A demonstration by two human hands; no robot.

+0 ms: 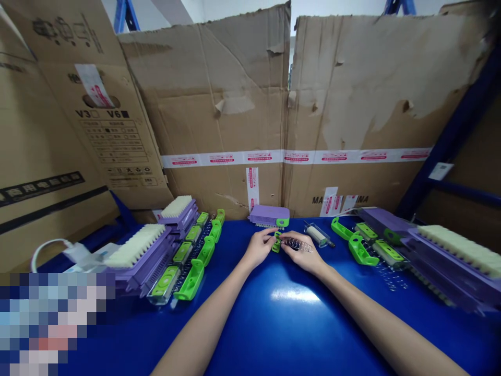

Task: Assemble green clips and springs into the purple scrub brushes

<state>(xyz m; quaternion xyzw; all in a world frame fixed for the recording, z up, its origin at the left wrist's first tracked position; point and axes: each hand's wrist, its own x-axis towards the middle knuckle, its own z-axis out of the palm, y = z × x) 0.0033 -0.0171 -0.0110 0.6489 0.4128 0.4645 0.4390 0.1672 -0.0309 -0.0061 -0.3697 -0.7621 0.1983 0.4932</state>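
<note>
Near the middle of the blue table, my left hand [259, 249] has its fingers closed on a small green plastic part [276, 243]. Facing it, my right hand [304, 257] is closed too, with a metal coil spring [298, 244] in its fingers, one end of the spring close to the green part. Just beyond both hands lies a purple brush body [270, 214] with a green end, bristles down. To the right of it rests a clear case with a white roller-like piece [318, 235]. The fingertips are small in view, so the exact contact is hard to see.
At left stand purple brushes with cream bristles [136, 245], beside green-topped clear cases [166, 281] and green end caps [191, 279]. More purple brushes [457, 250], green caps [362, 251] and loose springs [387, 277] lie at right. Cardboard walls [223, 115] close off the back.
</note>
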